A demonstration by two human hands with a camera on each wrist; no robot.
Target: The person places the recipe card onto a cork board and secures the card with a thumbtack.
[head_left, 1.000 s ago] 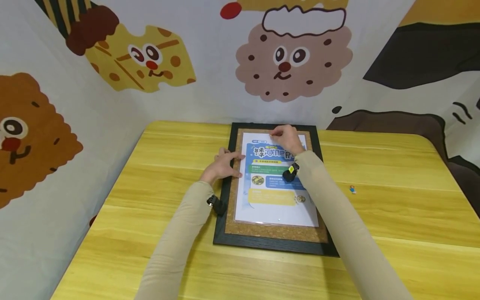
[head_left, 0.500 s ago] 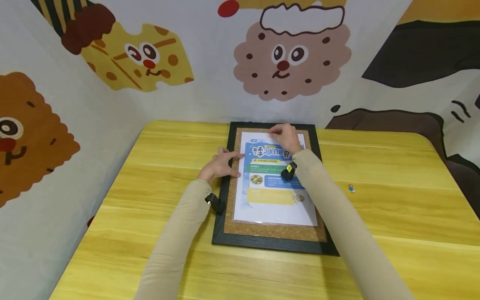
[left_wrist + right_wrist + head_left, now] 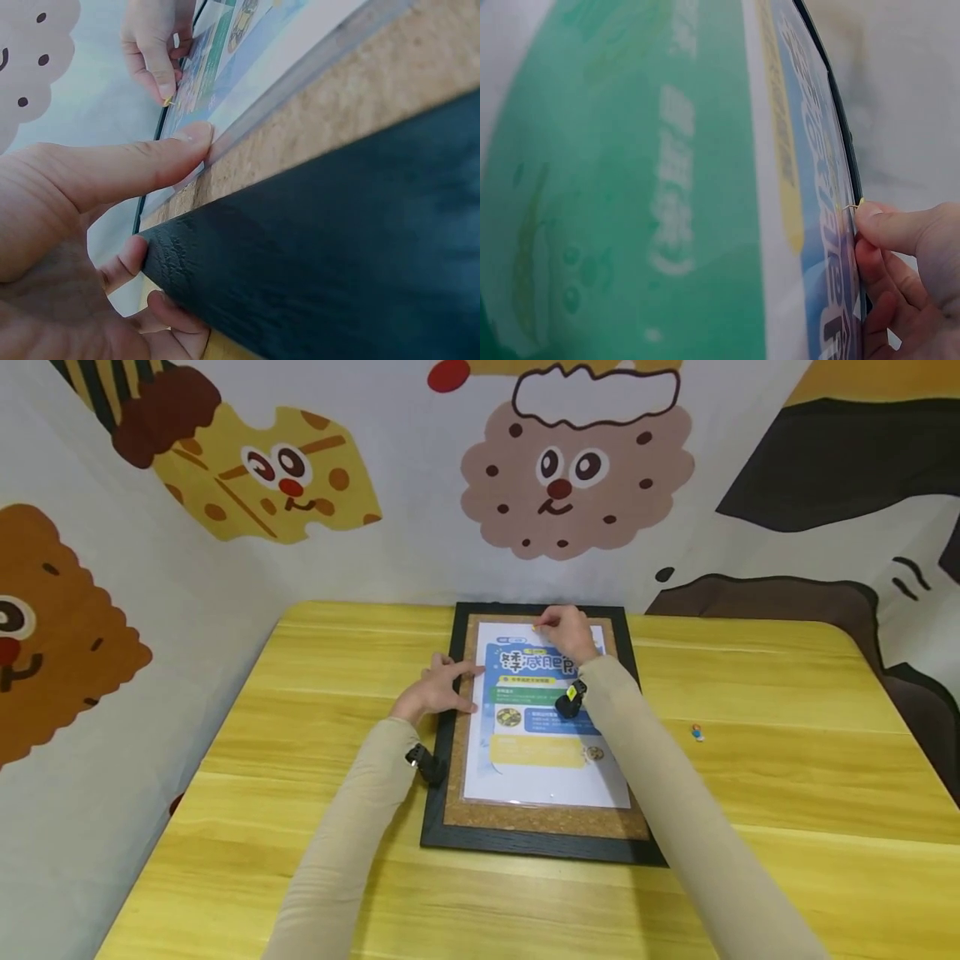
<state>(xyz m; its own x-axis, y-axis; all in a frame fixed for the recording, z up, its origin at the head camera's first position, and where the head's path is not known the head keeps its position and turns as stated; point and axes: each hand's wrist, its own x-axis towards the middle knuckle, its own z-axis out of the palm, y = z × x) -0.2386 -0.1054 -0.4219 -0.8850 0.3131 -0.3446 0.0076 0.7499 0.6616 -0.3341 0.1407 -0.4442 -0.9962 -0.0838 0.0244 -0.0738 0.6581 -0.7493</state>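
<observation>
A framed cork board [image 3: 543, 820] with a black frame [image 3: 540, 843] lies on the table, bearing a printed poster [image 3: 517, 785] in a clear sleeve. My right hand [image 3: 568, 633] pinches a yellow pushpin [image 3: 861, 201] near the poster's top edge. Its thin needle points toward the sheet; whether it touches, I cannot tell. My left hand [image 3: 438, 687] rests at the board's left side, two fingertips on the poster's left edge. In the left wrist view, the thumb [image 3: 161, 161] presses the sleeve's edge, while other fingers [image 3: 127, 262] sit by the frame's outer edge.
Some small pushpin-like pieces [image 3: 697, 732], blue and orange, lie on the wooden table [image 3: 787, 760] to the right of the board. Behind the table hangs a white cloth backdrop [image 3: 420, 552] with cartoon food prints. Each wrist wears a black camera.
The whole head view has shifted slightly. My right hand stays near the poster's top edge with the pushpin, and the left hand keeps its place on the left edge.
</observation>
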